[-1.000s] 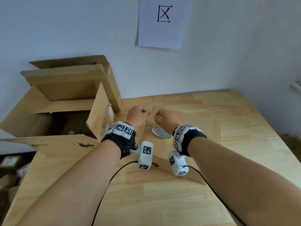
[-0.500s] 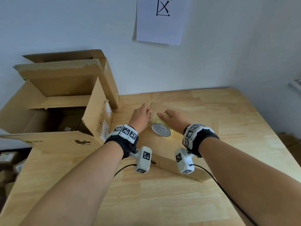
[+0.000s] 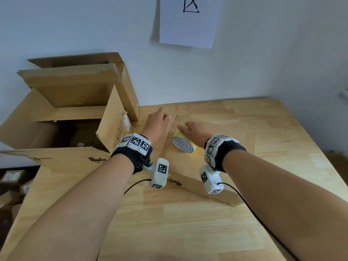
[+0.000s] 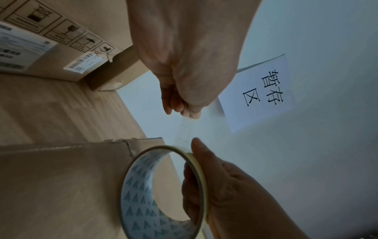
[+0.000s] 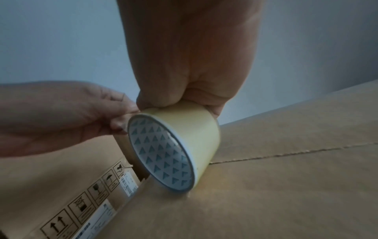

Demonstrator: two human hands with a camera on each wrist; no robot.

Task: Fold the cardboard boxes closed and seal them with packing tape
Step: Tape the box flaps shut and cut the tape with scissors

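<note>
A flat closed cardboard box (image 3: pixel 222 146) lies on the wooden table in front of me, its flaps meeting in a centre seam (image 5: pixel 286 155). My right hand (image 3: pixel 192 129) grips a yellow roll of packing tape (image 3: pixel 183 145) from above, the roll standing on the box top near the far end. The roll's core shows a blue triangle print (image 5: pixel 163 155). My left hand (image 3: pixel 158 119) pinches the clear loose end of the tape (image 4: pixel 185 129), stretched a short way off the roll (image 4: pixel 163 190) beyond the box's far edge.
A large open cardboard box (image 3: pixel 62 125) with raised flaps stands at the table's left, close beside my left wrist, with smaller boxes inside it. A paper sign (image 3: pixel 188 21) hangs on the wall behind. More cartons (image 3: pixel 11 176) sit on the floor at the left.
Both hands have moved away from me toward the box's far end. The left hand has drawn apart from the roll to the left, pulling tape out.
</note>
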